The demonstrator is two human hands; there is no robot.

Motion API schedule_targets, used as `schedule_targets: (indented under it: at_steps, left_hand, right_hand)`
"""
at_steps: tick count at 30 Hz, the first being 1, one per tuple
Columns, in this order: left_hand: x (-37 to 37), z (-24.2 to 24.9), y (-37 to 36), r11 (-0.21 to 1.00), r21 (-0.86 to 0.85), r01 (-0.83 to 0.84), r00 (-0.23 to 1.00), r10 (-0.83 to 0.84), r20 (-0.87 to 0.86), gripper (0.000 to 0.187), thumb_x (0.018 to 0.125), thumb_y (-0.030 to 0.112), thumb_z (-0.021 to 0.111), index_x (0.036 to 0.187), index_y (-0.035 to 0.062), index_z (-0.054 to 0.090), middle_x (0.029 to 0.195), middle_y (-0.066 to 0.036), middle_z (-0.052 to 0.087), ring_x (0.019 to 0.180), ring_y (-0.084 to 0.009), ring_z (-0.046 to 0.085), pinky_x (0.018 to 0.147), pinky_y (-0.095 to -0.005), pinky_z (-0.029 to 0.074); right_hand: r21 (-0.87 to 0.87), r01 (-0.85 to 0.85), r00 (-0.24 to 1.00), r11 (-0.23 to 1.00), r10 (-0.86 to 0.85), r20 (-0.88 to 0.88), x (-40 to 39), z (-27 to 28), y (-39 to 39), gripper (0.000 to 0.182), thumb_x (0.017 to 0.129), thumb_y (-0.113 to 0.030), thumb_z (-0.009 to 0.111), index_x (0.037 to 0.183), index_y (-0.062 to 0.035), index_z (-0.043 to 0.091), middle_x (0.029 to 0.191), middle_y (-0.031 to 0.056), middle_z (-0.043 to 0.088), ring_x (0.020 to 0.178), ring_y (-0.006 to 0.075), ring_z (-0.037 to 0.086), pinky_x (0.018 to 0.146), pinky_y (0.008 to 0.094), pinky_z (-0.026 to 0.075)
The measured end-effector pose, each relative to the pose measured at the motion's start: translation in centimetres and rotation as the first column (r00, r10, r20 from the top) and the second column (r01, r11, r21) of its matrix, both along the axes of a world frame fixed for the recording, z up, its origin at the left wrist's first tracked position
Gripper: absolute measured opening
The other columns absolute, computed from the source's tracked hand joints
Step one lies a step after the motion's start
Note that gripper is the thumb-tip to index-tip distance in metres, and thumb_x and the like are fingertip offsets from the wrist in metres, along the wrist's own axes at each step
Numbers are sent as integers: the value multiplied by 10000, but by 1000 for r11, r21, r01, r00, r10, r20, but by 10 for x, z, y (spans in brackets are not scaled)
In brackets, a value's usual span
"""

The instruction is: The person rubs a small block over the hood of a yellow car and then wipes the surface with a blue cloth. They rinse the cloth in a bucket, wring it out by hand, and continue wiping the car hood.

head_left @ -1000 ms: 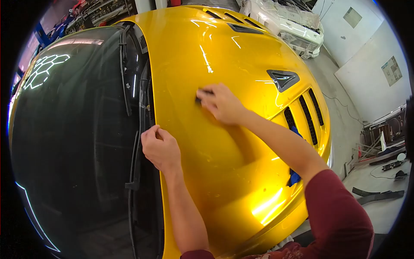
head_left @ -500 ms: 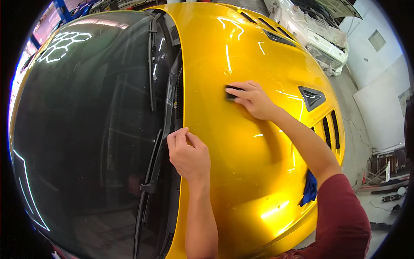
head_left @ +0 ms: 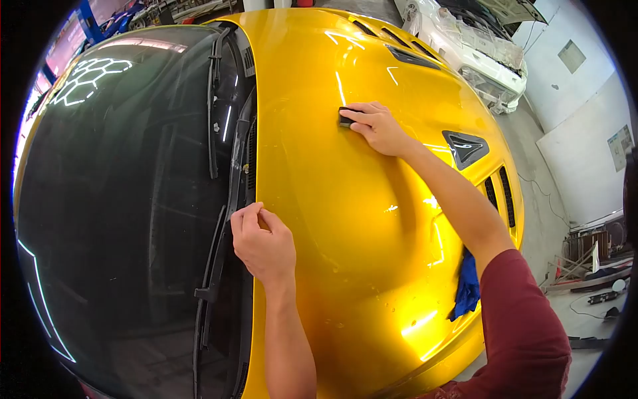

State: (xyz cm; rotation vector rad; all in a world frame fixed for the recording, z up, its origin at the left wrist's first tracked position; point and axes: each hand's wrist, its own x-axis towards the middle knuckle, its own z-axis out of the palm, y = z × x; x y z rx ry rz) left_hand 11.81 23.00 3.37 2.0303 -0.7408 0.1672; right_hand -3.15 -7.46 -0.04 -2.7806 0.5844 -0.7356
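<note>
A small black block (head_left: 345, 118) is pressed against the glossy yellow car hood (head_left: 312, 173). My right hand (head_left: 382, 128) grips it, fingers laid over its top. Near the hood's rear edge, beside the base of the windshield (head_left: 119, 199), is my left hand (head_left: 264, 241), its fingertips pinched together. Whatever those fingertips hold, if anything, is too small to make out. A blue cloth (head_left: 467, 287) hangs at the hood's front edge, beside my right upper arm.
Wiper arms (head_left: 211, 266) lie along the windshield's base. The hood has a triangular black vent (head_left: 466, 150) and slotted vents (head_left: 508, 196). Behind stands a white car (head_left: 492, 70) with its hood raised. Frames and parts (head_left: 585, 256) lie on the floor at right.
My right hand has moved the black block up the hood, toward its far side. The whole view has shifted slightly, with the car and my left hand appearing farther left.
</note>
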Motion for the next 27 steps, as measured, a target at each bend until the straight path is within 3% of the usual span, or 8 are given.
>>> schedule_targets:
  at_steps: [2,4,7,11,15,17,23,27]
  left_hand:
    - [3,-4,0,1000,21,-7,997,5,79,126,923,3,604,968,-44,711,962,-152,680,826,-314,699,741,-362,565]
    - [3,-4,0,1000,30,-6,993,3,116,129,924,13,607,965,-52,710,959,-157,685,827,-315,701,738,-361,567]
    - [4,-2,2,999,35,23,998,-25,49,138,921,21,614,973,-58,713,974,-164,693,832,-314,703,735,-360,569]
    - [3,-1,1,1000,4,29,999,-29,17,135,922,6,604,985,-45,712,991,-162,680,848,-349,693,752,-392,574]
    - [7,-2,1,1000,-21,14,1000,-14,26,127,918,11,615,978,-42,714,981,-160,683,845,-348,700,751,-385,577]
    - [3,0,0,1000,-16,-10,1000,10,-8,129,914,9,615,970,-45,719,962,-164,689,844,-342,706,749,-381,577]
    - [4,-2,3,999,51,3,1000,-4,22,131,924,26,619,991,-38,711,1012,-155,680,869,-361,699,768,-407,578]
    - [3,2,4,999,39,8,999,-7,-35,136,932,39,615,993,-33,713,1029,-158,684,880,-370,697,777,-415,574]
  right_hand:
    - [94,-80,993,992,71,100,23,-5,-2,348,972,-246,625,1296,-141,697,1339,111,658,1238,335,595,1090,443,429]
    - [-131,-187,982,974,189,-3,57,7,24,339,975,-263,621,1283,-148,702,1364,96,645,1259,315,580,1110,434,403]
    - [53,-59,996,997,55,74,53,4,43,342,989,-265,601,1304,-166,688,1370,83,641,1272,300,567,1121,440,379]
    - [40,48,997,998,-50,65,-29,-9,16,354,994,-250,596,1332,-174,668,1348,91,644,1251,316,556,1110,453,378]
    - [33,330,944,943,-330,-9,-94,-12,87,394,964,-205,615,1356,-167,645,1352,105,615,1216,365,551,1075,471,392]
    - [16,239,971,971,-239,-5,-101,4,154,413,955,-200,619,1367,-166,634,1366,111,602,1188,381,549,1057,480,400]
    - [17,504,864,864,-503,-35,-73,-18,39,361,992,-211,567,1343,-150,625,1346,109,609,1183,381,542,1013,511,422]
    - [-31,518,855,855,-518,1,-82,-12,118,400,972,-197,592,1369,-155,604,1376,98,587,1153,367,545,1007,508,422]
